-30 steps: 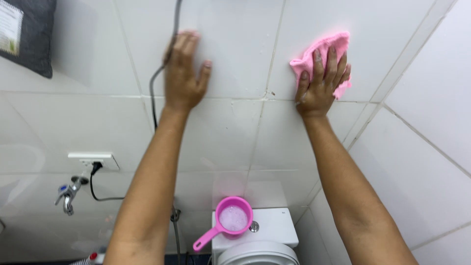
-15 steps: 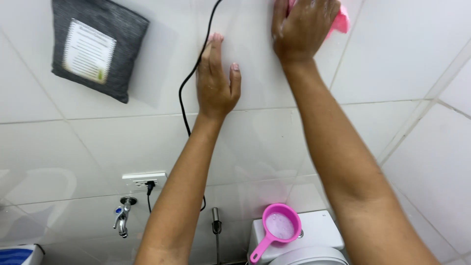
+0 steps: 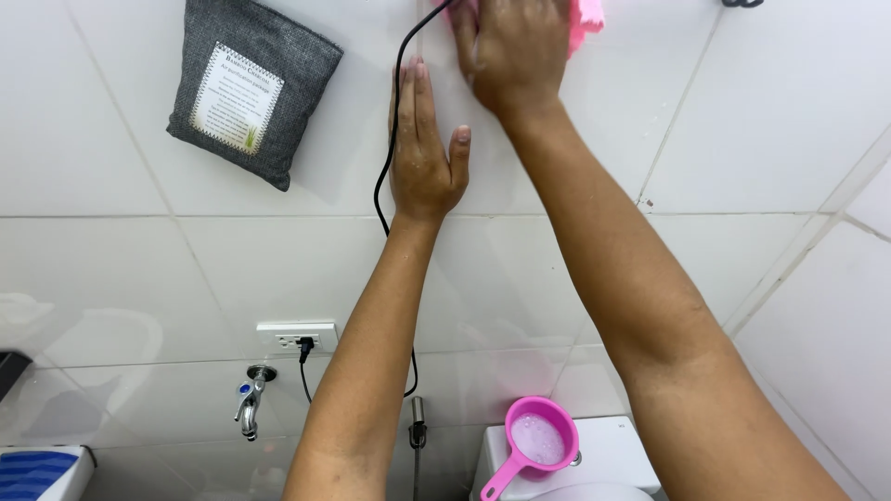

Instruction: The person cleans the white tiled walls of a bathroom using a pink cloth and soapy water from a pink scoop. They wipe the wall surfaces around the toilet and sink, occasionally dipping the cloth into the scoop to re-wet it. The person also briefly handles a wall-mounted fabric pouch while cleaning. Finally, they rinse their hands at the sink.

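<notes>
My right hand (image 3: 515, 51) presses a pink cloth (image 3: 585, 17) flat against the white tiled wall (image 3: 761, 130) near the top edge of the view; only a corner of the cloth shows past my fingers. My left hand (image 3: 422, 153) lies flat on the wall just below and left of it, fingers together and pointing up, holding nothing. A black cable (image 3: 390, 139) runs down the wall right beside my left hand's fingers.
A grey fabric pouch (image 3: 255, 88) with a white label hangs on the wall at upper left. Below are a white wall socket (image 3: 297, 336) with a plug, a metal tap (image 3: 249, 404), a pink ladle (image 3: 534, 441) of soapy water on a white toilet cistern (image 3: 617, 455).
My right hand has moved the pink cloth up and to the left across the tiles, ending above my left hand. The view has shifted right, bringing the grey pouch further into sight.
</notes>
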